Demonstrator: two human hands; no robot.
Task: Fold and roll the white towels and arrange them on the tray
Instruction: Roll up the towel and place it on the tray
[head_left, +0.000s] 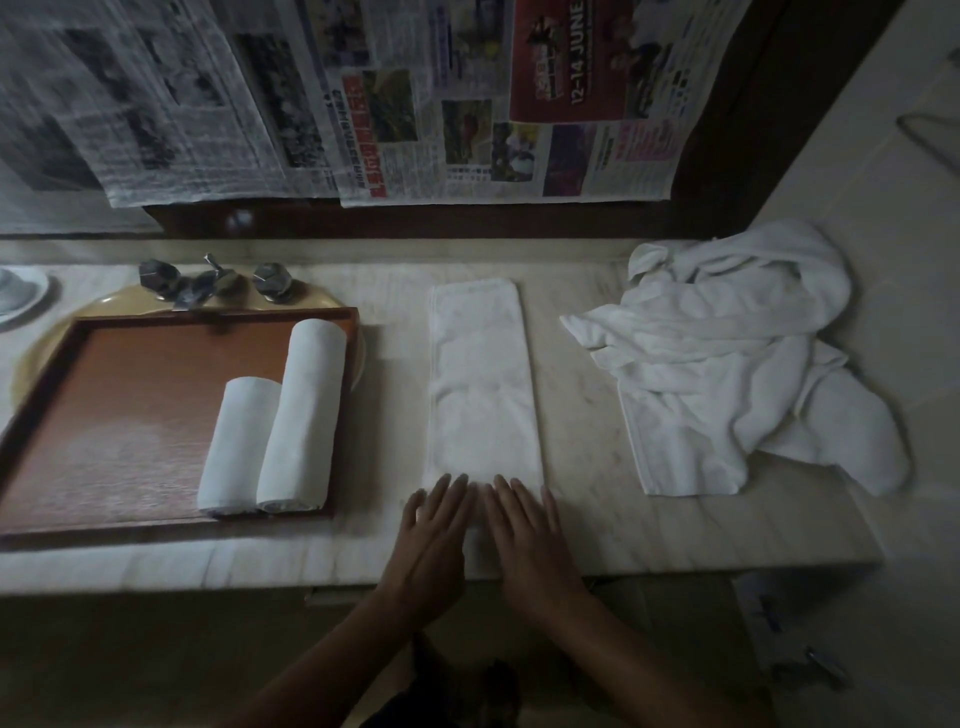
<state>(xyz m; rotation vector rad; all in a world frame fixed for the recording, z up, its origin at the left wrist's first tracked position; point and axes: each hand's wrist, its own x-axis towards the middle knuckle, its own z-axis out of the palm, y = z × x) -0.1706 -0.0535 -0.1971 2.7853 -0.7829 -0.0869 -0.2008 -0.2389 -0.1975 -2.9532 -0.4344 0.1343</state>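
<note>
A pale marble bench (587, 525) is running beneath a wall hung with newspaper sheets (363, 104), and the light is dim. At its near edge the left hand (434, 535) and the right hand (527, 540) are lying side by side. Both are flat with fingers straight, gripping nothing and pressing down on the near end of the folded towel (483, 384). That towel is stretching away from the person as a long narrow strip, between the tray and the loose heap. Whether its near end is already turning over under the palms, I cannot tell.

To the left, the wooden tray (130, 415) is sitting partly over a basin (47, 358), just below the taps (213, 283). It is carrying two rolled towels touching each other at its right side, the short roll (239, 447) left of the long roll (304, 410). To the right, well apart from the strip, a heap of unfolded towels (727, 364) is sprawling into the corner.

The rolling seems to be only starting, and several things are likely to threaten it. Uneven pressure from the two palms would be steering the roll sideways, giving a cone instead of a cylinder. A slack first turn would be leaving a loose roll that opens on the tray. On smooth marble the strip may be sliding forward rather than rolling. Its near end is also lying right at the bench edge, where it could be slipping off.
</note>
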